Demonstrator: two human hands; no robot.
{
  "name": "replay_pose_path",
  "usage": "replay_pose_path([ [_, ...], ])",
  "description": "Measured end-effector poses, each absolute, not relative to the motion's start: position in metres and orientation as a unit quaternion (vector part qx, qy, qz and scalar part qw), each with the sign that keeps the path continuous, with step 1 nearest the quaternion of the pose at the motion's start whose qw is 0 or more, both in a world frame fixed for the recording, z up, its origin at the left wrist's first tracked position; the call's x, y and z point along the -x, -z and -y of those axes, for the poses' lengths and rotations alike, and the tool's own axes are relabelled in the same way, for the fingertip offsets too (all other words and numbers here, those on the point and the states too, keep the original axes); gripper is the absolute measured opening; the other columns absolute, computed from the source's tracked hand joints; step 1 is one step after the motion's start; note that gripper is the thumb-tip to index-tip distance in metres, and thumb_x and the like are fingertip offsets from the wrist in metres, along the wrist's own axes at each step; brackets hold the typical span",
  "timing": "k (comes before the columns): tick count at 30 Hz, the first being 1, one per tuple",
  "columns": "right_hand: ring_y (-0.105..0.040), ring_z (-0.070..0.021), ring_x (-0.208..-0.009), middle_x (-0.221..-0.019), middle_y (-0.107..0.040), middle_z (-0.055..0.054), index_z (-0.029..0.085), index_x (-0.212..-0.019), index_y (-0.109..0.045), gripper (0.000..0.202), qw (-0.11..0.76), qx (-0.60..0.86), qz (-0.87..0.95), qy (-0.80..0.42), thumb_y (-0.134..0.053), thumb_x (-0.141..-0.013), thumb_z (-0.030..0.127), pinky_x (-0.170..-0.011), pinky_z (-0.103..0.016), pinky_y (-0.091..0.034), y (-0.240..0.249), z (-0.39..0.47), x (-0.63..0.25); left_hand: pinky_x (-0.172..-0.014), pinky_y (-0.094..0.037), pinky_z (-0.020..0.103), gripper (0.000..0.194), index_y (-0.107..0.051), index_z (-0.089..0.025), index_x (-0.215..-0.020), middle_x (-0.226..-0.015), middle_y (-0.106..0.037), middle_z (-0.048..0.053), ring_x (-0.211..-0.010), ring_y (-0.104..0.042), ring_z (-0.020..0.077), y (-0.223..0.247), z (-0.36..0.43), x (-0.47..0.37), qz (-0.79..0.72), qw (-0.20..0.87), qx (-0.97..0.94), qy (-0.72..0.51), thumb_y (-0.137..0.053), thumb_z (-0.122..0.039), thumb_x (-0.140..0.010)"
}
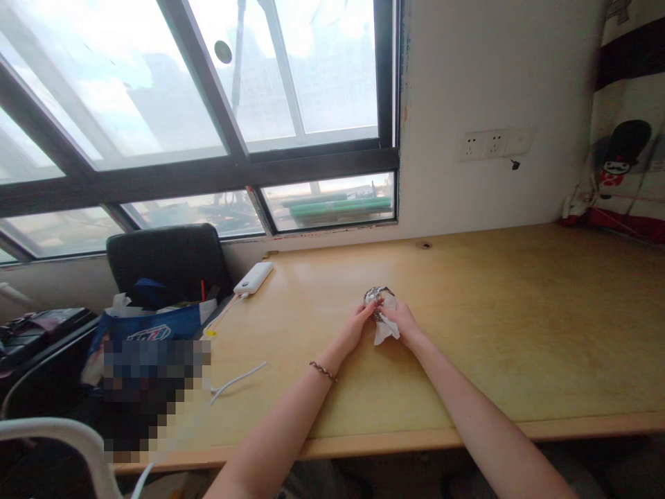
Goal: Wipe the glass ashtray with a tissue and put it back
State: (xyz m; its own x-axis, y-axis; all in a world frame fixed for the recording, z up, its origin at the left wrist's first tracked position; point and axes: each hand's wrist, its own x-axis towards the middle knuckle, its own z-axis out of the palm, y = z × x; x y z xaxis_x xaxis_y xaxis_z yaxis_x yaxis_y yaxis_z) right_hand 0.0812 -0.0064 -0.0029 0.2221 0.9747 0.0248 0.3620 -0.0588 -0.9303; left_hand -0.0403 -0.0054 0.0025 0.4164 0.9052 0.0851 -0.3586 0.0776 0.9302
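Observation:
Over the middle of the table my two hands meet around a small, roundish object (372, 294) with a shiny silver, crinkled-looking surface; its exact kind cannot be made out. My left hand (358, 324) is closed on its left side, thumb on top. In my right hand (402, 321) a crumpled white tissue (385, 334) is pinched against the silver object, and its loose end hangs down between the hands. The fingers under the object are hidden. A braided bracelet (323, 371) circles my left wrist.
A white power bank (253, 278) with a cable lies on the yellowish table (519, 326) at the left. Another white cable (239, 380) crosses the left edge. Beyond that edge are a black chair (166, 256) and a blue bag (156, 333). Window and wall stand behind.

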Motion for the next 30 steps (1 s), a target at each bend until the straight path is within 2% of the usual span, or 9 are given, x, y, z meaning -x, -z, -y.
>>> replay_pose_path([
  [6, -0.059, -0.018, -0.059, -0.059, -0.065, -0.008, 0.016, -0.062, -0.066, 0.039, 0.412, 0.681, 0.556, -0.239, -0.044, -0.075, 0.045, -0.052, -0.023, -0.039, 0.005, 0.006, -0.085, -0.084, -0.039, 0.035, 0.05, -0.058, -0.01, -0.102, -0.099, -0.061, 0.012, -0.093, -0.054, 0.0224, 0.003, 0.001, 0.04, -0.277, 0.66, -0.519, -0.467, -0.047, -0.05, -0.075],
  [13, -0.06, -0.019, -0.068, -0.073, -0.066, -0.009, 0.015, -0.08, -0.063, 0.052, 0.488, 0.656, 0.53, -0.226, -0.034, -0.076, 0.058, -0.059, -0.023, -0.04, -0.008, 0.012, -0.088, -0.077, -0.042, 0.03, 0.058, -0.057, -0.014, -0.104, -0.099, -0.06, 0.01, -0.085, -0.055, 0.0178, 0.015, -0.013, 0.04, -0.307, 0.676, -0.474, -0.473, -0.042, -0.059, -0.072],
  [15, -0.059, -0.0184, -0.072, -0.076, -0.066, -0.008, 0.016, -0.085, -0.062, 0.055, 0.506, 0.641, 0.528, -0.234, -0.024, -0.08, 0.056, -0.061, -0.023, -0.04, -0.01, 0.013, -0.089, -0.077, -0.043, 0.03, 0.062, -0.056, -0.014, -0.105, -0.097, -0.06, 0.011, -0.084, -0.055, 0.0174, 0.016, -0.017, 0.041, -0.317, 0.681, -0.46, -0.474, -0.042, -0.063, -0.069],
  [18, -0.059, -0.0179, -0.071, -0.074, -0.066, -0.008, 0.016, -0.08, -0.064, 0.062, 0.508, 0.632, 0.524, -0.261, -0.014, -0.083, 0.053, -0.062, -0.023, -0.041, -0.009, 0.012, -0.089, -0.077, -0.043, 0.03, 0.066, -0.055, -0.014, -0.104, -0.096, -0.059, 0.01, -0.084, -0.055, 0.0177, 0.016, -0.018, 0.041, -0.322, 0.686, -0.451, -0.471, -0.043, -0.066, -0.065],
  [20, -0.059, -0.0178, -0.072, -0.076, -0.066, -0.006, 0.017, -0.082, -0.064, 0.057, 0.503, 0.624, 0.535, -0.268, -0.02, -0.082, 0.052, -0.062, -0.023, -0.041, -0.006, 0.011, -0.089, -0.077, -0.043, 0.03, 0.066, -0.056, -0.014, -0.104, -0.096, -0.059, 0.01, -0.085, -0.055, 0.0176, 0.014, -0.018, 0.041, -0.322, 0.685, -0.452, -0.472, -0.042, -0.066, -0.066],
  [23, -0.059, -0.0169, -0.079, -0.09, -0.066, -0.003, 0.022, -0.098, -0.061, 0.039, 0.508, 0.59, 0.57, -0.261, -0.037, -0.079, 0.046, -0.066, -0.023, -0.042, -0.003, 0.009, -0.088, -0.078, -0.043, 0.029, 0.061, -0.057, -0.015, -0.102, -0.095, -0.06, 0.009, -0.085, -0.055, 0.0167, 0.013, -0.014, 0.041, -0.324, 0.68, -0.456, -0.475, -0.042, -0.064, -0.068],
  [25, -0.058, -0.0165, -0.082, -0.095, -0.065, -0.003, 0.022, -0.103, -0.058, 0.035, 0.509, 0.585, 0.577, -0.256, -0.044, -0.077, 0.04, -0.069, -0.023, -0.042, -0.002, 0.009, -0.089, -0.078, -0.042, 0.028, 0.059, -0.058, -0.016, -0.102, -0.094, -0.06, 0.009, -0.084, -0.055, 0.0163, 0.012, -0.012, 0.042, -0.325, 0.676, -0.461, -0.474, -0.042, -0.062, -0.07],
  [27, -0.058, -0.0163, -0.082, -0.094, -0.065, -0.003, 0.021, -0.101, -0.059, 0.032, 0.503, 0.592, 0.578, -0.25, -0.046, -0.075, 0.036, -0.069, -0.023, -0.041, -0.003, 0.009, -0.089, -0.079, -0.042, 0.029, 0.057, -0.058, -0.016, -0.103, -0.094, -0.061, 0.009, -0.084, -0.056, 0.0168, 0.01, -0.009, 0.042, -0.321, 0.671, -0.474, -0.471, -0.042, -0.061, -0.071],
  [30, -0.058, -0.0158, -0.074, -0.082, -0.066, -0.003, 0.02, -0.089, -0.063, 0.026, 0.472, 0.614, 0.585, -0.241, -0.047, -0.074, 0.032, -0.064, -0.022, -0.041, -0.005, 0.01, -0.09, -0.08, -0.041, 0.032, 0.056, -0.058, -0.014, -0.103, -0.093, -0.062, 0.01, -0.085, -0.056, 0.0188, 0.008, -0.005, 0.041, -0.318, 0.66, -0.498, -0.463, -0.041, -0.058, -0.073],
])
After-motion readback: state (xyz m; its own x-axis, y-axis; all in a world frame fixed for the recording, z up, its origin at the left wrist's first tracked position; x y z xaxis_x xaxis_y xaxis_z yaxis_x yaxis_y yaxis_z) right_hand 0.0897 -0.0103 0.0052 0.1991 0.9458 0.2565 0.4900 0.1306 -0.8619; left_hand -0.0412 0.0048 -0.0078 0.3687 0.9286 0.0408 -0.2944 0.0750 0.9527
